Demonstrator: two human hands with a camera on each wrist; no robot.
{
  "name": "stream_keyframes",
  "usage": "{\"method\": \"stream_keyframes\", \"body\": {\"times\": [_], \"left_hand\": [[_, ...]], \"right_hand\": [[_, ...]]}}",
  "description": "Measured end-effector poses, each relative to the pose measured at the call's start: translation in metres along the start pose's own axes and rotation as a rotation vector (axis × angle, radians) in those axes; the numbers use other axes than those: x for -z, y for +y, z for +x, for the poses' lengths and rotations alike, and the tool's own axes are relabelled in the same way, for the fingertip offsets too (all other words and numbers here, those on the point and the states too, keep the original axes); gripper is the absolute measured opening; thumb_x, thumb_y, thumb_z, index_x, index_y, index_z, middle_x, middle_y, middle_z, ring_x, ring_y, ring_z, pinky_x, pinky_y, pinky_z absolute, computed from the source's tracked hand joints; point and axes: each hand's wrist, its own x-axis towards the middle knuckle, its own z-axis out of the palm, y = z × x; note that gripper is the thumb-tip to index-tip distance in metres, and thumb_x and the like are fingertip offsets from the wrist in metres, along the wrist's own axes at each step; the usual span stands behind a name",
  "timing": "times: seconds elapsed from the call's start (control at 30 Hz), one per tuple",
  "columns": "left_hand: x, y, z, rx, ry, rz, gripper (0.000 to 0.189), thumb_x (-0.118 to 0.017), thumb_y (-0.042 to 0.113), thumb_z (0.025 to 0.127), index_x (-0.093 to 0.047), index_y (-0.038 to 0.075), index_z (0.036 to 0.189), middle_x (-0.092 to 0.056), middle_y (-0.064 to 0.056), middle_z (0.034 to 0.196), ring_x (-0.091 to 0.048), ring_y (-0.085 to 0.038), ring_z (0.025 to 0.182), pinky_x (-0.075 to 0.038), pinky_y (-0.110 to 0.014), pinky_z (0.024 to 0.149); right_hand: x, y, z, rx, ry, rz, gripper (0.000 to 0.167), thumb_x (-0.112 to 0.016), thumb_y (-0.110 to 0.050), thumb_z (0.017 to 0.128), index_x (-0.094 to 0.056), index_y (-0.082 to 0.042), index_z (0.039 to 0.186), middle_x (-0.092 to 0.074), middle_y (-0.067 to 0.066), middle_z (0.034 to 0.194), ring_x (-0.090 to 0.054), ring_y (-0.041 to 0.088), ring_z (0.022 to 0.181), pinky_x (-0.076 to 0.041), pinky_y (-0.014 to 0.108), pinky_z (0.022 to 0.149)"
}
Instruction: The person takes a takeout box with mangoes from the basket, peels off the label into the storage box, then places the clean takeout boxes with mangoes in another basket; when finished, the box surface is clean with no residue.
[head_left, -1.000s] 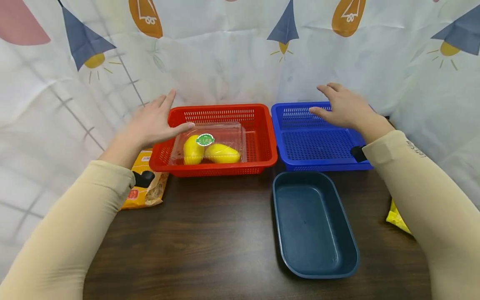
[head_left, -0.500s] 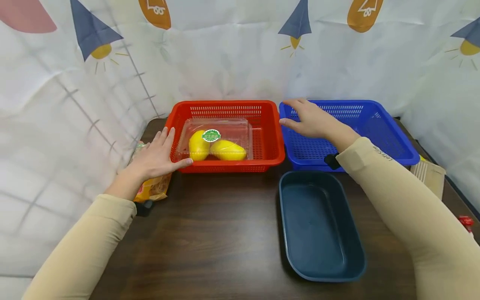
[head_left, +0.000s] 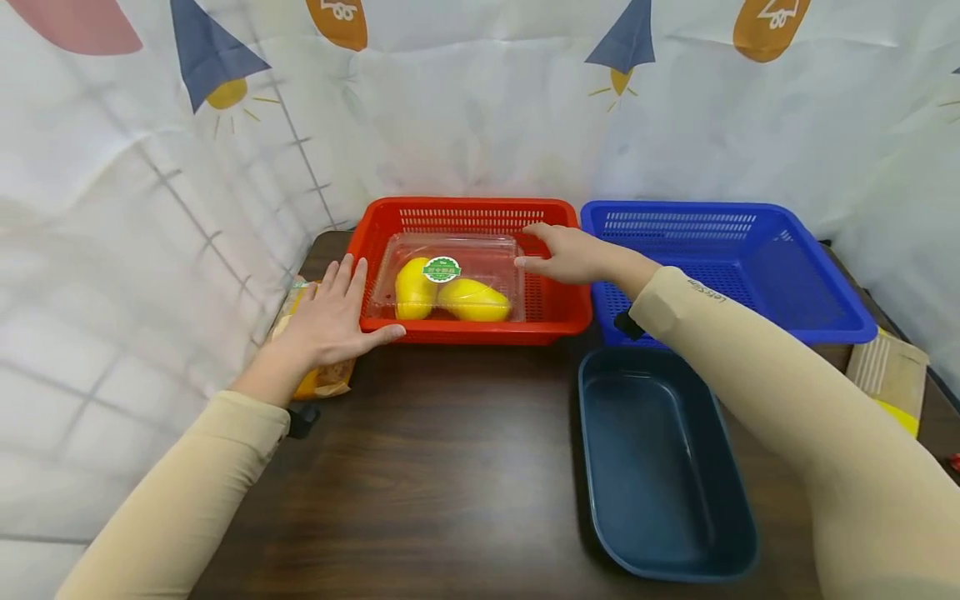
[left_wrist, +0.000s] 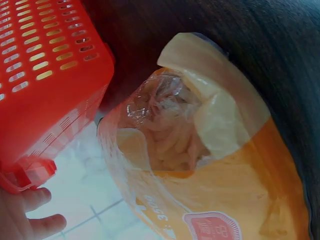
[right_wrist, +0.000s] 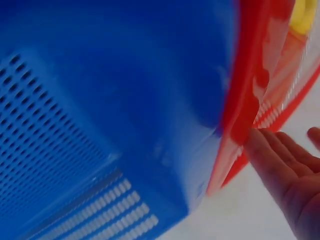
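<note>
1. While the clear box (head_left: 495, 252) lies inside the red basket (head_left: 480, 330), toward its 9 o'clock side, with 2 yellow fruits (head_left: 472, 301) showing through, the work looks barely begun: no grip is made yet, and taking hold seems left to do.
2. The left hand (head_left: 330, 321) is spread at the basket's 8 o'clock corner, fingers extended, gripping nothing; whether it presses the rim I cannot tell.
3. The right hand (head_left: 572, 254) reaches in from 3 o'clock beside the box, fingers extended and holding nothing; contact is unclear.
4. On the dark wood-grain table (head_left: 420, 467), the blue basket (head_left: 810, 335) stands at the red basket's 3 o'clock, the dark tray (head_left: 652, 475) at 4, the orange bag (left_wrist: 240, 185) at 8.
5. White printed cloth (head_left: 465, 125) hangs at 12 o'clock and along both sides, hiding any room beyond.
</note>
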Motion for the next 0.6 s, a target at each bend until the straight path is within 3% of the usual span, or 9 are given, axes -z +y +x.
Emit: {"method": "stream_keyframes", "body": {"times": [0.13, 0.3, 0.6], "left_hand": [[-0.001, 0.000, -0.002, 0.004, 0.018, 0.007, 0.122, -0.045, 0.083, 0.089, 0.002, -0.002, 0.162, 0.002, -0.027, 0.170, -0.003, -0.051, 0.156, -0.014, -0.070, 0.122], [0.001, 0.001, -0.003, 0.010, 0.003, 0.025, 0.120, -0.043, 0.083, 0.089, 0.003, -0.001, 0.163, 0.003, -0.026, 0.171, -0.002, -0.051, 0.157, -0.013, -0.070, 0.122], [0.000, 0.002, -0.003, 0.012, -0.013, 0.034, 0.120, -0.041, 0.085, 0.089, 0.004, 0.002, 0.164, 0.004, -0.025, 0.171, -0.001, -0.049, 0.157, -0.012, -0.071, 0.122]], "right_hand": [[0.000, -0.011, 0.013, -0.080, -0.096, 0.049, 0.081, -0.051, -0.049, 0.104, -0.016, -0.010, 0.165, -0.027, 0.016, 0.168, -0.034, 0.037, 0.151, -0.033, 0.058, 0.121], [0.006, -0.021, 0.026, -0.252, -0.233, 0.273, 0.089, -0.051, -0.053, 0.103, -0.004, -0.011, 0.166, -0.017, 0.015, 0.171, -0.033, 0.038, 0.151, -0.045, 0.055, 0.114], [0.004, -0.032, 0.047, -0.479, -0.328, 0.536, 0.086, -0.056, -0.055, 0.099, -0.016, -0.015, 0.165, -0.021, 0.020, 0.168, -0.041, 0.050, 0.143, -0.050, 0.053, 0.107]]}}
